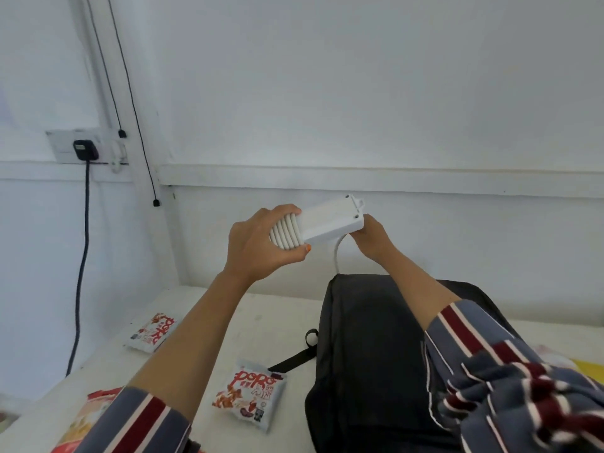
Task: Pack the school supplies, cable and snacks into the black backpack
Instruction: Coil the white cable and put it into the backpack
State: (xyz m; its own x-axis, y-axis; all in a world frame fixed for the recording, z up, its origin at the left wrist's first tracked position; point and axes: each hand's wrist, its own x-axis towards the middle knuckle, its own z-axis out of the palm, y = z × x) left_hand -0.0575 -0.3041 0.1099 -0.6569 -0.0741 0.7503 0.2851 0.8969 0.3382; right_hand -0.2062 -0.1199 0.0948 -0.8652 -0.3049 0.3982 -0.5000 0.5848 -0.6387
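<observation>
Held up above the black backpack (372,354), a white power strip (330,220) has its cable (286,235) wound around one end. The left hand (258,246) grips the coils; the right hand (371,238), mostly hidden behind the strip, seems to clasp its far end. Two snack packets (250,395) lie on the counter (261,322); a third is cut off at the lower left edge.

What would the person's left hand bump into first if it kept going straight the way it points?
The left hand points forward and slightly right, already gripping the cable-wrapped end of the white power strip. Past that, probably the white wall, though depth is hard to judge.
</observation>
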